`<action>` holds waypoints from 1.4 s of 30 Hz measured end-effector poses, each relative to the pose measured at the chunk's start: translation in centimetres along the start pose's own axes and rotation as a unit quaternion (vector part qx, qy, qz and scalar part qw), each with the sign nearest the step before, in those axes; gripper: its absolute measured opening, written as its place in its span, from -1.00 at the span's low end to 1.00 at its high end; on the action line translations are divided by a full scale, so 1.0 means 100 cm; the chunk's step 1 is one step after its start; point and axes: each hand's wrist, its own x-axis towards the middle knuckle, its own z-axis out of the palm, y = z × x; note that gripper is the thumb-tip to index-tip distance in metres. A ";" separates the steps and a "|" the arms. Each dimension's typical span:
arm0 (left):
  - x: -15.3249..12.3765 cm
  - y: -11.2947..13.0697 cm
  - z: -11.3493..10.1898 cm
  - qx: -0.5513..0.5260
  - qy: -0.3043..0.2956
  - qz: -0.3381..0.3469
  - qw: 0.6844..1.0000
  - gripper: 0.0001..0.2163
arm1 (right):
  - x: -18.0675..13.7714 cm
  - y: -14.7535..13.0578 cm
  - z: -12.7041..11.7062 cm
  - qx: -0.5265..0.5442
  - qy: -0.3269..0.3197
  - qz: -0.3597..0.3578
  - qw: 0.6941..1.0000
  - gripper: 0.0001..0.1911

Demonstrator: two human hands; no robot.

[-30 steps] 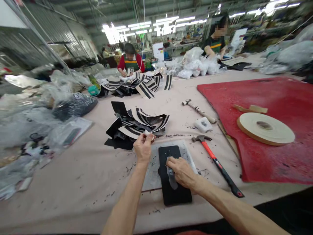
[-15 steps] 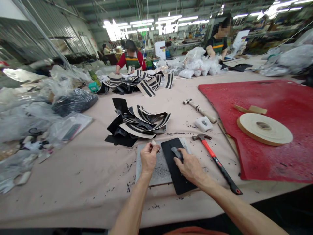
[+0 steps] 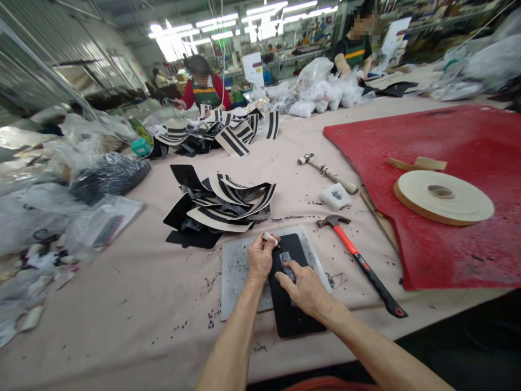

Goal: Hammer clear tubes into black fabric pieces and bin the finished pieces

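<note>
My left hand (image 3: 260, 256) pinches a small white marking stick (image 3: 270, 237), its tip at the top edge of a black flat piece (image 3: 293, 320). That piece lies on a grey cutting plate (image 3: 235, 271) near the table's front edge. My right hand (image 3: 303, 288) rests on the black piece and presses a small grey template (image 3: 285, 258) onto it with the fingertips. A heap of black and cream striped cut pieces (image 3: 222, 203) sits just beyond the plate.
A hammer with a red and black handle (image 3: 360, 262) lies right of the plate, a wooden-handled hammer (image 3: 328, 172) and a white block (image 3: 335, 196) beyond. A red mat (image 3: 456, 239) carries a tape roll (image 3: 443, 196). Plastic bags (image 3: 61, 184) crowd the left. Two people work at the far end.
My right hand slid the grey template up the black piece and then settled near its top. My left hand brought the white stick over to the piece's top edge.
</note>
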 end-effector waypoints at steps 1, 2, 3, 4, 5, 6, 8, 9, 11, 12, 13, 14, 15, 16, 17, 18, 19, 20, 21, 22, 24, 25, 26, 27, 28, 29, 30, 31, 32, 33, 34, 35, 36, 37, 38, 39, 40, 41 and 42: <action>-0.001 0.001 0.000 0.018 -0.003 0.004 1.000 -0.68 | 0.001 0.000 0.000 0.003 -0.001 -0.001 1.000 -0.50; -0.002 0.003 0.000 0.039 -0.007 0.009 0.999 -0.68 | 0.001 -0.001 -0.001 0.007 -0.002 -0.002 1.000 -0.50; -0.003 0.005 0.000 0.059 -0.010 0.013 0.998 -0.69 | 0.001 -0.001 -0.001 0.011 -0.002 -0.002 1.000 -0.50; -0.004 0.007 0.000 0.075 -0.012 0.017 0.997 -0.70 | 0.001 -0.001 -0.001 0.012 -0.002 -0.001 1.000 -0.50; -0.004 0.009 0.001 0.085 -0.012 0.018 0.996 -0.70 | 0.001 -0.002 -0.001 0.010 -0.002 0.002 1.000 -0.50; -0.004 0.009 0.002 0.089 -0.011 0.019 0.996 -0.71 | 0.001 -0.002 -0.001 0.007 -0.003 0.004 1.000 -0.50; -0.004 0.009 0.004 0.092 -0.011 0.016 0.996 -0.72 | 0.000 -0.001 0.000 0.000 -0.004 0.008 1.000 -0.50; -0.004 0.009 0.004 0.094 -0.011 0.014 0.995 -0.73 | 0.000 0.000 0.001 -0.003 -0.004 0.008 1.000 -0.50; -0.004 0.007 0.006 0.101 -0.012 0.014 0.995 -0.74 | -0.001 0.000 0.002 -0.008 -0.003 0.003 1.000 -0.51; -0.004 0.006 0.006 0.107 -0.011 0.018 0.994 -0.75 | -0.001 0.000 0.002 -0.011 -0.001 0.001 1.000 -0.51; -0.004 0.005 0.007 0.116 -0.010 0.024 0.993 -0.76 | -0.002 -0.001 0.002 -0.013 0.001 0.000 1.000 -0.52; -0.005 0.005 0.008 0.126 -0.008 0.033 0.991 -0.77 | -0.002 -0.002 0.002 -0.015 0.003 0.000 1.000 -0.53; -0.005 0.004 0.008 0.139 -0.005 0.042 0.989 -0.78 | -0.003 -0.004 0.000 -0.012 0.002 0.000 1.000 -0.53; -0.006 0.004 0.009 0.154 -0.003 0.051 0.987 -0.80 | -0.003 -0.006 -0.002 0.000 -0.004 -0.003 1.000 -0.54; -0.006 0.003 0.009 0.171 -0.002 0.062 0.983 -0.81 | -0.004 -0.007 -0.006 0.020 -0.017 -0.010 1.000 -0.53; -0.007 0.002 0.009 0.188 -0.004 0.075 0.979 -0.82 | -0.004 -0.006 -0.011 0.048 -0.031 -0.019 0.998 -0.52; -0.007 0.002 0.009 0.205 -0.011 0.089 0.975 -0.82 | -0.005 -0.003 -0.018 0.077 -0.034 -0.025 0.996 -0.51; -0.008 0.001 0.009 0.219 -0.019 0.104 0.970 -0.82 | -0.005 0.003 -0.027 0.096 -0.018 -0.027 0.995 -0.50; -0.008 0.001 0.009 0.228 -0.027 0.117 0.966 -0.83 | -0.005 0.012 -0.037 0.093 0.023 -0.026 0.995 -0.50; -0.008 0.001 0.009 0.233 -0.032 0.126 0.964 -0.83 | -0.004 0.025 -0.047 0.057 0.081 -0.025 0.995 -0.50; -0.009 0.002 0.009 0.235 -0.036 0.133 0.962 -0.83 | -0.004 0.056 -0.069 -0.100 0.195 -0.009 0.976 -0.52; -0.008 0.003 0.009 0.234 -0.036 0.131 0.963 -0.84 | -0.004 0.073 -0.080 -0.196 0.205 0.012 0.959 -0.54; -0.008 0.004 0.009 0.232 -0.036 0.127 0.964 -0.84 | -0.004 0.089 -0.089 -0.269 0.187 0.052 0.943 -0.58; -0.007 0.005 0.009 0.228 -0.037 0.122 0.965 -0.84 | -0.004 0.103 -0.097 -0.309 0.157 0.097 0.933 -0.64; -0.006 0.006 0.009 0.224 -0.038 0.118 0.967 -0.84 | -0.004 0.112 -0.103 -0.300 0.122 0.142 0.935 -0.71; -0.005 0.006 0.009 0.219 -0.040 0.116 0.968 -0.84 | -0.004 0.118 -0.108 -0.231 0.092 0.190 0.950 -0.78; -0.005 0.006 0.009 0.213 -0.041 0.116 0.969 -0.84 | -0.003 0.118 -0.111 -0.114 0.064 0.230 0.964 -0.85; -0.004 0.006 0.009 0.208 -0.044 0.118 0.970 -0.84 | -0.003 0.115 -0.113 0.023 0.037 0.255 0.966 -0.90; -0.004 0.005 0.008 0.204 -0.050 0.121 0.970 -0.84 | -0.002 0.107 -0.114 0.150 0.011 0.270 0.951 -0.93; -0.003 0.004 0.008 0.200 -0.058 0.124 0.970 -0.85 | -0.002 0.097 -0.116 0.248 -0.013 0.275 0.929 -0.95; -0.003 0.003 0.007 0.198 -0.067 0.127 0.970 -0.85 | -0.002 0.085 -0.116 0.310 -0.032 0.277 0.909 -0.94; -0.004 0.002 0.007 0.197 -0.076 0.130 0.969 -0.85 | -0.002 0.071 -0.117 0.337 -0.040 0.272 0.901 -0.91; -0.004 0.002 0.006 0.199 -0.084 0.134 0.967 -0.85 | -0.003 0.057 -0.119 0.338 -0.037 0.260 0.904 -0.86; -0.005 0.001 0.006 0.202 -0.090 0.138 0.966 -0.85 | -0.005 0.044 -0.120 0.330 -0.022 0.237 0.914 -0.78; -0.005 0.002 0.006 0.206 -0.093 0.143 0.963 -0.85 | -0.007 0.032 -0.122 0.301 0.004 0.197 0.933 -0.70; -0.005 0.002 0.006 0.213 -0.095 0.149 0.961 -0.86 | -0.009 0.022 -0.124 0.249 0.041 0.140 0.957 -0.63; -0.006 0.002 0.006 0.220 -0.096 0.153 0.959 -0.86 | -0.011 0.015 -0.125 0.175 0.084 0.075 0.978 -0.58; -0.006 0.003 0.007 0.225 -0.097 0.157 0.957 -0.86 | -0.013 0.011 -0.126 0.090 0.121 0.013 0.989 -0.56; -0.006 0.003 0.007 0.228 -0.096 0.159 0.956 -0.86 | -0.014 0.009 -0.127 0.004 0.137 -0.034 0.990 -0.56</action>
